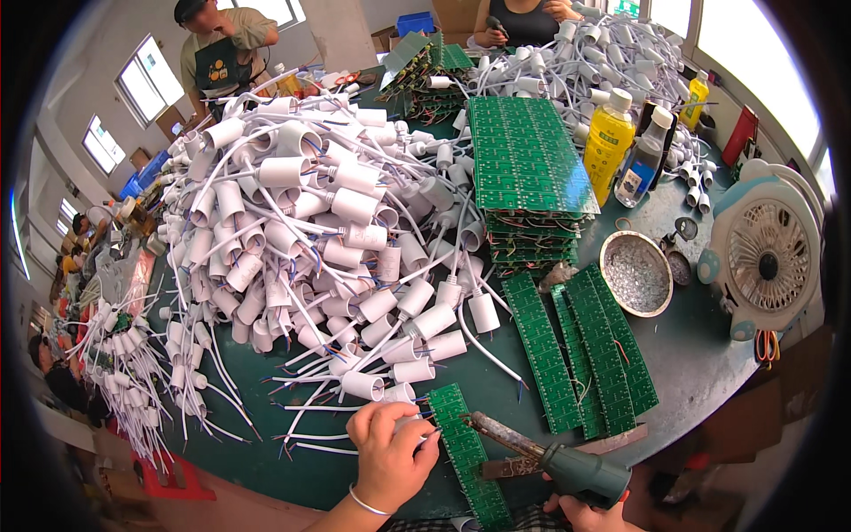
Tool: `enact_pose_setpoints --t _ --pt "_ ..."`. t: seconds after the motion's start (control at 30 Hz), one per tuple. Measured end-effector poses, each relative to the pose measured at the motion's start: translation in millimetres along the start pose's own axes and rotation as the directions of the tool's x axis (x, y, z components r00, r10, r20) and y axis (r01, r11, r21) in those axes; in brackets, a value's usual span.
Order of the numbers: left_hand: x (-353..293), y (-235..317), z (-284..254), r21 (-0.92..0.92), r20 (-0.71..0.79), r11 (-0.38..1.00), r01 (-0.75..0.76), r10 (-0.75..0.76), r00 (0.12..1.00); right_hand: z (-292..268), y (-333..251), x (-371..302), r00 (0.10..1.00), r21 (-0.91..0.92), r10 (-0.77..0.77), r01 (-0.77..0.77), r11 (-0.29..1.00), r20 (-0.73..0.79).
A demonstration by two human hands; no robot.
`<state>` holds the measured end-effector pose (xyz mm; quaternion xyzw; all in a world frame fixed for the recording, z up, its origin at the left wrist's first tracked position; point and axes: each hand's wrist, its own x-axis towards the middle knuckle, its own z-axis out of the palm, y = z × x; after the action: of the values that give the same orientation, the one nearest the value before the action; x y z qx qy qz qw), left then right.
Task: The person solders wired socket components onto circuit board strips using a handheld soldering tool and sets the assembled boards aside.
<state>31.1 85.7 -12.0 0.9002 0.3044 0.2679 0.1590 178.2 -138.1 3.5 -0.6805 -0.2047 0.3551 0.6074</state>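
Note:
My right hand [596, 512] is closed around the green handle of a soldering iron [567, 468]. Its tip points left, at the upper right edge of a narrow green circuit board strip [465, 457]. Beside that strip's left edge, my left hand [390, 448] has thumb and fingers pinched together; what is between them is too small to make out. Just beyond the left hand lie white cylindrical lamp holders [362, 385] with white cables and bare wire ends. A flat bar [510, 467] lies under the iron, touching the strip.
A large heap of white lamp holders [292, 204] covers the left. Stacked circuit boards [532, 151], loose strips [612, 337], a metal bowl [636, 238] of silvery bits, bottles [608, 142] and a fan [769, 253] stand right. Other people [222, 49] work across the table.

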Motion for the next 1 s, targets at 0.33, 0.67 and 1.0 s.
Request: enact_pose_setpoints --t 0.33,0.67,1.0 --pt "9 1 -7 -0.001 0.13 0.999 -0.037 0.037 0.991 -3 -4 0 0.998 -0.045 0.004 -0.001 0.999 0.064" --pt "19 0 -8 -0.029 0.201 1.0 -0.003 0.009 0.979 -5 -7 3 0.987 -0.161 -0.054 0.079 0.984 0.153" --pt "18 0 -7 -0.002 0.22 1.0 -0.007 0.007 0.976 -2 -12 7 0.982 -0.16 0.001 0.029 0.987 0.187"
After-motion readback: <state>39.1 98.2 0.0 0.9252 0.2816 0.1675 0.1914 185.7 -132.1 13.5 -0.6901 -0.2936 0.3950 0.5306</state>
